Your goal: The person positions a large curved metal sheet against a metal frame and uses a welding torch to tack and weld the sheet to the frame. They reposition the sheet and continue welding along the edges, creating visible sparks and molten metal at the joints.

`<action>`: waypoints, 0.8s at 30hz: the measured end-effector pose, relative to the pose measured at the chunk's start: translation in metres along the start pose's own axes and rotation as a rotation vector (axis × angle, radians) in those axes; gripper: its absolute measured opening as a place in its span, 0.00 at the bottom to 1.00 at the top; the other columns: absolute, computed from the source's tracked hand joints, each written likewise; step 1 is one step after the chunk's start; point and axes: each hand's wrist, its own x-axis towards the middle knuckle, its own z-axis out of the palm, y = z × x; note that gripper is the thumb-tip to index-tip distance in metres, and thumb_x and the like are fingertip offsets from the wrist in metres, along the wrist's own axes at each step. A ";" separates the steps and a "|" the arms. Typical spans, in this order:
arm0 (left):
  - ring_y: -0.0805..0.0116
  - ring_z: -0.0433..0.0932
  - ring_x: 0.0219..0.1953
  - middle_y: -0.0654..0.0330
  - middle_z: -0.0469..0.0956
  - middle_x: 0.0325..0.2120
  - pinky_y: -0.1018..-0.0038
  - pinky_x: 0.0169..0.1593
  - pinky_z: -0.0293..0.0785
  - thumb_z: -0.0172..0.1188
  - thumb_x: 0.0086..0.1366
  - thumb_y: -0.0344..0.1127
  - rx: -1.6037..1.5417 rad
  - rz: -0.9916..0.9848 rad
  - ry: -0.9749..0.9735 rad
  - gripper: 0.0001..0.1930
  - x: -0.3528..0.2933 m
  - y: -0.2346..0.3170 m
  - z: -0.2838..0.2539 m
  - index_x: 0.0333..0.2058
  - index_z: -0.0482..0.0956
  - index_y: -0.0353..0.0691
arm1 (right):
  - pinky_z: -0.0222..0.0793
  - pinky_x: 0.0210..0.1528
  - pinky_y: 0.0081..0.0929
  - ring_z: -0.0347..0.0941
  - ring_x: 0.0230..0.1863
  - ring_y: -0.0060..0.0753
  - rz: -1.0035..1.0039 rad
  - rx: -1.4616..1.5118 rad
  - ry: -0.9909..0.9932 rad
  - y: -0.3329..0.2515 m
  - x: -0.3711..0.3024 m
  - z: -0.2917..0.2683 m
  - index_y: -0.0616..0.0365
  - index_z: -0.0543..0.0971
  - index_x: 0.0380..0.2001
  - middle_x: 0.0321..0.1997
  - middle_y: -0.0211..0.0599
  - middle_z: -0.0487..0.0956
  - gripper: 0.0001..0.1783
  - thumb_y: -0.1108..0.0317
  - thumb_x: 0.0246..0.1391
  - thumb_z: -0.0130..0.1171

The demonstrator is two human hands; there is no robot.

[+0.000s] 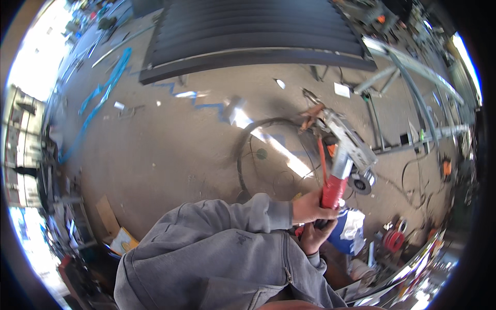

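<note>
head: two hands hold one tool

This is a workshop: a big dark panel up top, metal bars right, a hose on the floor.

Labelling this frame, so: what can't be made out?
Head view, all:
Lower end of the red-wrapped handle: hidden by the left hand and right hand.
Far end of the dark slatted panel: cut off by the top edge.
Blue-and-white object: too blurred to identify.
</note>
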 end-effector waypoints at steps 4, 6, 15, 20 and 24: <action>0.74 0.77 0.48 0.64 0.79 0.43 0.73 0.54 0.75 0.68 0.66 0.26 -0.196 0.205 0.180 0.19 -0.060 0.075 -0.050 0.53 0.73 0.39 | 0.62 0.63 0.37 0.68 0.58 0.37 -0.336 -0.281 -0.491 -0.071 0.046 0.058 0.66 0.68 0.62 0.56 0.42 0.71 0.40 0.57 0.54 0.74; 0.75 0.78 0.47 0.65 0.79 0.43 0.74 0.53 0.75 0.67 0.67 0.26 -0.102 0.324 0.280 0.19 -0.081 0.102 -0.072 0.53 0.73 0.39 | 0.61 0.64 0.39 0.67 0.59 0.40 -0.291 -0.183 -0.522 -0.113 0.076 0.094 0.69 0.68 0.62 0.58 0.45 0.71 0.39 0.48 0.60 0.65; 0.75 0.77 0.44 0.64 0.78 0.40 0.73 0.51 0.76 0.72 0.62 0.30 -0.017 0.370 0.445 0.25 -0.109 0.166 -0.114 0.55 0.70 0.39 | 0.70 0.60 0.32 0.74 0.54 0.33 -0.112 -0.193 -1.222 -0.220 0.160 0.303 0.67 0.67 0.67 0.57 0.40 0.77 0.36 0.53 0.67 0.63; 0.69 0.77 0.50 0.57 0.76 0.48 0.69 0.55 0.76 0.75 0.62 0.38 0.265 0.484 0.571 0.36 -0.085 0.194 -0.145 0.61 0.64 0.37 | 0.75 0.41 0.27 0.77 0.35 0.25 -0.089 0.161 -1.369 -0.230 0.187 0.372 0.64 0.79 0.51 0.32 0.33 0.81 0.23 0.53 0.68 0.63; 0.63 0.77 0.56 0.48 0.76 0.54 0.65 0.57 0.77 0.78 0.59 0.46 0.317 0.529 0.581 0.50 -0.066 0.214 -0.178 0.70 0.54 0.36 | 0.75 0.39 0.27 0.78 0.33 0.27 -0.334 0.090 -1.502 -0.247 0.220 0.414 0.69 0.73 0.57 0.44 0.48 0.80 0.30 0.49 0.71 0.56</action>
